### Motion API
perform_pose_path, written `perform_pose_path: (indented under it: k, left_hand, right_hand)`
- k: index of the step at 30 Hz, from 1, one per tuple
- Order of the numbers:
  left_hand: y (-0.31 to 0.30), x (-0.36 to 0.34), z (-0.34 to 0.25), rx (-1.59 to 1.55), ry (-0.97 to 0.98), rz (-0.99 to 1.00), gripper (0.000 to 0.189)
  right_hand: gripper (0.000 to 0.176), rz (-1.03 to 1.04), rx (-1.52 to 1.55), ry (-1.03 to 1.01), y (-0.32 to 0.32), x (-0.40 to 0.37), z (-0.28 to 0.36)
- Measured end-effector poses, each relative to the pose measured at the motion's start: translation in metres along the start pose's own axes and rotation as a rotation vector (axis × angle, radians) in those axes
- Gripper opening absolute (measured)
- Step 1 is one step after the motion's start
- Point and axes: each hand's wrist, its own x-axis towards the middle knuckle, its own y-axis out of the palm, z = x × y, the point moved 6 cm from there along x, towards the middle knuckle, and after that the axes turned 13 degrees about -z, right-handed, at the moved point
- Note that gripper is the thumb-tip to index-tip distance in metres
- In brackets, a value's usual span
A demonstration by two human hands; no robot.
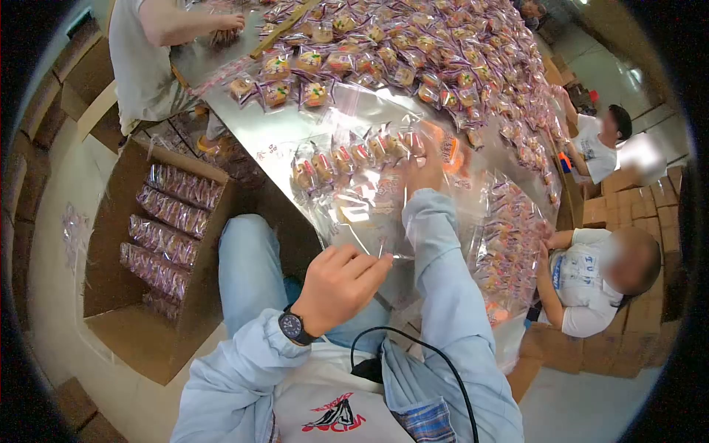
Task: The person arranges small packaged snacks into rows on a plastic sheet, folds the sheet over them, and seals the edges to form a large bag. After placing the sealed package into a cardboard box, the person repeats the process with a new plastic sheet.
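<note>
A clear plastic bag [354, 214] lies on the metal table in front of me, with a row of individually wrapped small cakes [341, 159] along its far side. My left hand [343, 286], wearing a black watch [294, 325], pinches the bag's near edge between thumb and fingers. Reaching forward under the bag's film, my right hand [426, 170] is at the right end of the row, against the last cakes. Its fingertips are hard to make out. Orange printing [450, 151] shows on the plastic beside that hand.
An open cardboard box [159, 332] holding several packed bags [173, 210] stands at my left. Loose wrapped cakes [436, 52] cover the table's far side. Filled packs [509, 236] lie at right. Co-workers are at the right and the far left; stacked cartons [628, 214] stand behind.
</note>
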Motion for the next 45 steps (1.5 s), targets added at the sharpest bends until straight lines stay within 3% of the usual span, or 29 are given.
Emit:
perform_pose_path:
  k: [2,4,6,8,11,13,15,17,19,22,25,28,31,34,35,40,45]
  left_hand:
    - [0.003,0.000,0.001,-0.063,-0.044,-0.018,0.022]
    - [0.004,-0.005,0.005,-0.105,-0.114,0.023,0.022]
    - [0.000,-0.009,0.010,-0.119,-0.163,0.045,0.021]
    - [-0.006,-0.010,0.014,-0.113,-0.194,0.044,0.021]
    - [-0.023,-0.010,0.022,-0.022,-0.168,-0.022,0.021]
    - [-0.034,-0.016,0.031,0.040,-0.234,-0.072,0.020]
    - [-0.040,-0.023,0.041,0.071,-0.338,-0.137,0.018]
    - [-0.042,-0.036,0.045,0.059,-0.493,-0.181,0.016]
    - [-0.041,-0.045,0.049,0.011,-0.548,-0.185,0.014]
    - [-0.037,-0.062,0.060,-0.012,-0.567,-0.247,0.009]
    - [-0.037,-0.066,0.068,-0.070,-0.632,-0.203,0.009]
    - [-0.034,-0.068,0.073,-0.110,-0.687,-0.151,0.027]
    - [-0.034,-0.076,0.060,-0.117,-0.666,-0.145,0.061]
    - [-0.021,-0.093,0.079,-0.258,-0.715,-0.193,0.097]
    - [-0.012,-0.100,0.096,-0.337,-0.752,-0.197,0.109]
    - [0.026,-0.054,0.161,-0.402,-0.770,-0.131,0.093]
    - [0.046,-0.025,0.202,-0.388,-0.720,-0.009,0.068]
  right_hand:
    - [0.059,0.026,0.257,0.115,0.050,0.010,-0.092]
    - [0.059,0.111,0.849,0.391,0.061,0.003,-0.096]
    - [0.052,0.175,0.379,0.413,0.027,-0.005,-0.033]
    - [0.053,0.205,0.250,0.324,0.033,-0.007,-0.041]
    - [0.050,-0.013,0.064,-0.114,0.043,-0.011,-0.055]
    - [0.050,0.125,-0.302,-0.395,0.038,-0.033,-0.072]
    - [0.047,0.061,-0.084,-0.279,-0.019,-0.056,-0.012]
    - [0.027,0.188,-0.225,-0.251,-0.053,-0.088,0.025]
    - [0.032,0.504,-0.338,-0.344,-0.062,-0.131,0.027]
    - [0.041,-0.276,-0.191,-0.712,-0.124,-0.153,0.072]
    - [0.053,-0.631,-0.086,-0.479,-0.155,-0.133,0.057]
    - [0.046,-0.314,-0.312,-0.437,-0.165,-0.105,0.074]
    - [0.022,0.035,-0.233,0.016,-0.144,-0.117,0.011]
    - [0.016,-0.183,-0.083,-0.227,-0.156,-0.131,0.023]
    - [0.016,-0.141,-0.086,-0.185,-0.160,-0.136,0.021]
    - [0.014,-0.067,-0.109,-0.046,-0.195,-0.148,0.033]
    - [0.014,-0.125,-0.020,-0.143,-0.212,-0.170,0.040]
